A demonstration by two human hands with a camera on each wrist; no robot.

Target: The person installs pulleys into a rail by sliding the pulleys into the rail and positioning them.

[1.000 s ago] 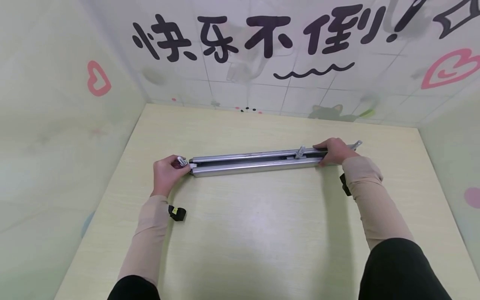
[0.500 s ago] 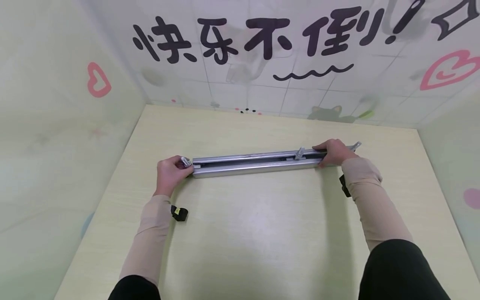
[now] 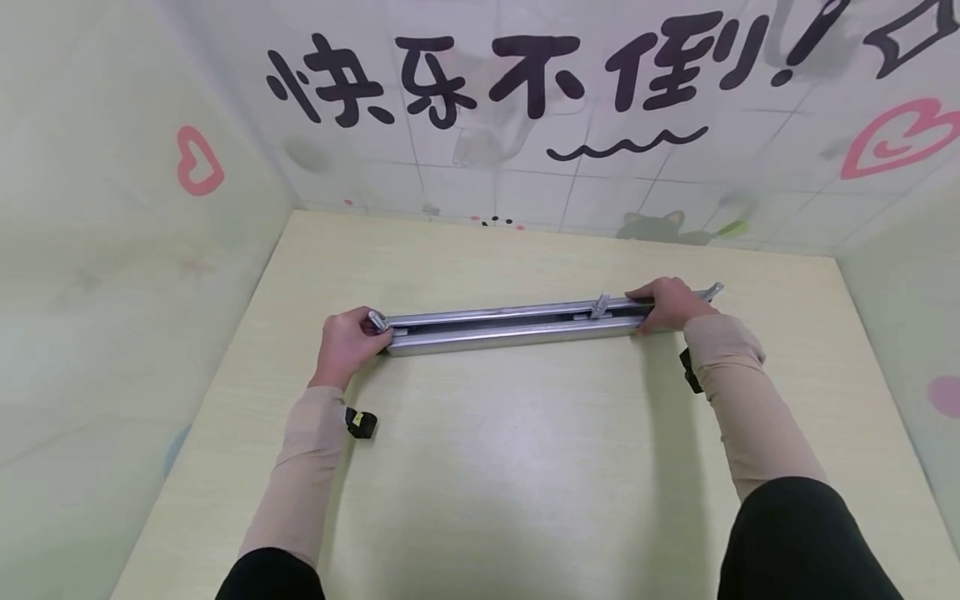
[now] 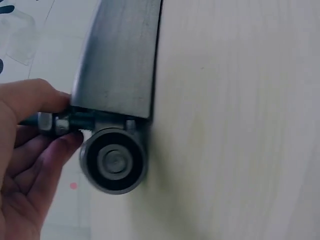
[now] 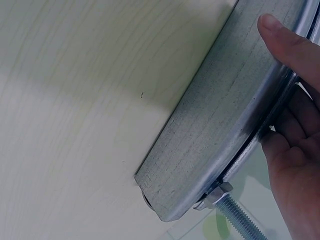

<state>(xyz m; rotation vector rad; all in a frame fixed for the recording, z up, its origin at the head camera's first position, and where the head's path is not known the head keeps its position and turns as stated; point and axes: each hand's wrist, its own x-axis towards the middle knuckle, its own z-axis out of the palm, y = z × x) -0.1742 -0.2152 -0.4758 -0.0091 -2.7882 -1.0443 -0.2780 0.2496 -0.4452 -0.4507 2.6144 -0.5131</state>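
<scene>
A long metal C-channel track (image 3: pixel 517 327) lies across the table with its slot facing up. My left hand (image 3: pixel 347 343) pinches the threaded bolt of a roller trolley (image 4: pixel 115 161) at the track's left end. In the left wrist view, a round wheel of this trolley shows just outside the track's end, and the fingers are around the bolt and its nut (image 4: pixel 46 122). My right hand (image 3: pixel 670 303) grips the track near its right end, thumb on the near wall, fingers on the far side. One bolt (image 3: pixel 600 306) rises from the slot; another bolt (image 5: pixel 240 217) stands near the right end.
The pale wooden table (image 3: pixel 510 467) is bounded by a printed back wall (image 3: pixel 487 179) and by side walls to the left (image 3: pixel 135 292) and right (image 3: pixel 907 317). Black wrist cameras are strapped below both hands.
My left hand has moved right with the roller trolley, bringing it up to and partly into the track's left end. The right hand and the track have stayed nearly still.
</scene>
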